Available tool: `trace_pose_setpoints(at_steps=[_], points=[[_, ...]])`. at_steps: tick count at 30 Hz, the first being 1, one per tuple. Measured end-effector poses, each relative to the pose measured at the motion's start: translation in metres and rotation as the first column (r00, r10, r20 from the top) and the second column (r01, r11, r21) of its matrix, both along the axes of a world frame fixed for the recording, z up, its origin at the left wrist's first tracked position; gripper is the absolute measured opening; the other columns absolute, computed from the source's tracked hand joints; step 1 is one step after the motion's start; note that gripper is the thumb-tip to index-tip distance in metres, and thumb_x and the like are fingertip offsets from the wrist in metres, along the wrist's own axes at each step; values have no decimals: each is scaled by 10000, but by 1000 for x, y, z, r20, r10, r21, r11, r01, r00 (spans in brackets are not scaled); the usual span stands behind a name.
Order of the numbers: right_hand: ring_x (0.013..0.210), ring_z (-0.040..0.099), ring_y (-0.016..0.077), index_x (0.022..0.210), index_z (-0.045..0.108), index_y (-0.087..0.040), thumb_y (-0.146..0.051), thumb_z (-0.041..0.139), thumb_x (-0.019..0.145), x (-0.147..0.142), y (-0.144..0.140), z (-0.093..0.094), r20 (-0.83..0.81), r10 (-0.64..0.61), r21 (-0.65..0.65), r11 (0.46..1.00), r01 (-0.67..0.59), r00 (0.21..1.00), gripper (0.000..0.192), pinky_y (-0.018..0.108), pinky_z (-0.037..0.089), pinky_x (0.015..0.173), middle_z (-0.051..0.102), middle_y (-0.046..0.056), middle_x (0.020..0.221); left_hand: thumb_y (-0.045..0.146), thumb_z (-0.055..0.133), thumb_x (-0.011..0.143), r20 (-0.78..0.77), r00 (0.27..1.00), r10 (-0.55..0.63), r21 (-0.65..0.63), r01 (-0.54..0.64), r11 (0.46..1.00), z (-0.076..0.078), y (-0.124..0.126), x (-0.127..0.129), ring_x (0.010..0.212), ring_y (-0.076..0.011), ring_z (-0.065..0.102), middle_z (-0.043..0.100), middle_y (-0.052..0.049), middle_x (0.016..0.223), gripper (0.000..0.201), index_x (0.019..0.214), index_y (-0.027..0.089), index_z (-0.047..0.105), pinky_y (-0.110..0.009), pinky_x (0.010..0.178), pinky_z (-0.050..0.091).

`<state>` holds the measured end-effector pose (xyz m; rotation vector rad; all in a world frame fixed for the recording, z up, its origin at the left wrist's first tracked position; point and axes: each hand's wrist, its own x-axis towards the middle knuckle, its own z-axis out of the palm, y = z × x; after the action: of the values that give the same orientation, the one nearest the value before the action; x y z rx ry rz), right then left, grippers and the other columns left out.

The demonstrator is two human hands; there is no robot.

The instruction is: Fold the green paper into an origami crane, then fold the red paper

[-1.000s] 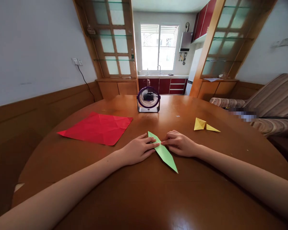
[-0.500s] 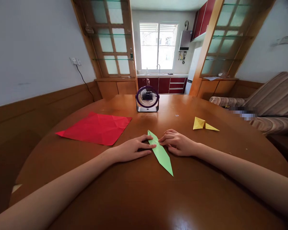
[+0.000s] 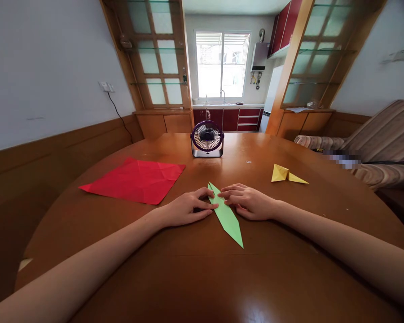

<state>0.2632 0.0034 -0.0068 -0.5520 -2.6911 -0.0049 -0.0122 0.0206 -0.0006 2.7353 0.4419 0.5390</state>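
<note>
Left hand [image 3: 185, 209] flat, palm down, fingers spread, tips pinning left edge of long narrow green folded-paper diamond [image 3: 226, 216] near its upper half. Right hand [image 3: 247, 201] likewise flat & uncurled, fingertips on opposite edge, nothing clasped. Paper lying mid-table just in front of both hands, far tip between the fingers, near tip pointing toward camera & free.

Risks, as judged: thin slick paper on glossy varnished wooden round table [image 3: 202, 278] prob. prone to sliding under uneven press → crease off-line. Free near tip could lift or twist. Too much drag w/ fingertips could crumple layered flaps. Small purple-rimmed desk fan w/ wire grille [image 3: 207, 139] facing this way; running or not, cannot tell; airflow could flutter the paper.

Further out: large red square paper sheet [image 3: 134, 179], matte, creased w/ fold lines, rounded corners, left. Yellow folded-paper piece [image 3: 287, 175], pointed, right. Striped fabric sofa [image 3: 384, 143] far right.
</note>
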Motion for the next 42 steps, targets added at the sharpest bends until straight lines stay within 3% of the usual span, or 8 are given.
trace_pose_setpoints(at_steps=[4,9,18,24,33,36,42], points=[[1196,528,240,1082,591,-147,-85,464,819,-4,-2,6,114,2,42,999,-7,993,298,461,456,990,624,143,1227,237,491,953,0,1000,-12,86,12,996,-1,1,1,1261,-203,524,544,-60,1382,336,1260,280,620,-366,1053,446],[1019,584,239,1027,598,-150,-112,432,847,-8,-1,10,216,-4,167,985,-33,976,247,480,427,993,676,123,1040,241,479,943,-30,999,-11,299,20,954,-1,1,3,1204,-219,582,590,-55,1343,331,1232,256,641,-410,1059,443],[1113,554,220,1169,584,-178,-81,450,824,3,4,5,73,23,3,1000,-23,997,383,464,415,1017,645,91,1217,278,531,913,-48,999,-9,384,27,923,-1,6,4,1120,-215,641,684,-55,1200,281,1144,240,688,-390,989,501],[1052,580,213,1094,626,-179,-92,489,828,0,7,1,-86,29,-94,995,-37,996,312,444,464,955,678,97,1153,249,515,956,4,993,-114,582,90,808,-9,7,5,1071,-207,662,721,-83,1109,237,1121,171,667,-350,927,544],[1025,606,198,1108,611,-203,-88,500,836,-1,3,-1,-120,33,-43,998,-39,992,315,462,449,992,696,74,1097,78,375,967,-144,982,-125,708,190,680,0,-2,10,960,-218,694,706,-143,1051,289,1134,117,608,-358,840,582],[1044,602,200,1114,613,-200,-93,494,841,-2,1,0,-111,49,-11,999,-51,993,316,463,443,1006,695,75,1103,105,358,978,-143,984,-105,694,175,698,1,-2,9,950,-211,693,705,-138,1041,284,1104,132,611,-341,817,581],[1083,598,203,1154,608,-203,-107,487,863,-3,-2,1,-106,57,-8,998,-58,993,329,461,450,1002,687,83,1124,199,378,975,-44,999,-27,536,47,843,-5,-2,6,892,-178,696,706,-102,1019,248,1047,158,612,-286,772,567]])
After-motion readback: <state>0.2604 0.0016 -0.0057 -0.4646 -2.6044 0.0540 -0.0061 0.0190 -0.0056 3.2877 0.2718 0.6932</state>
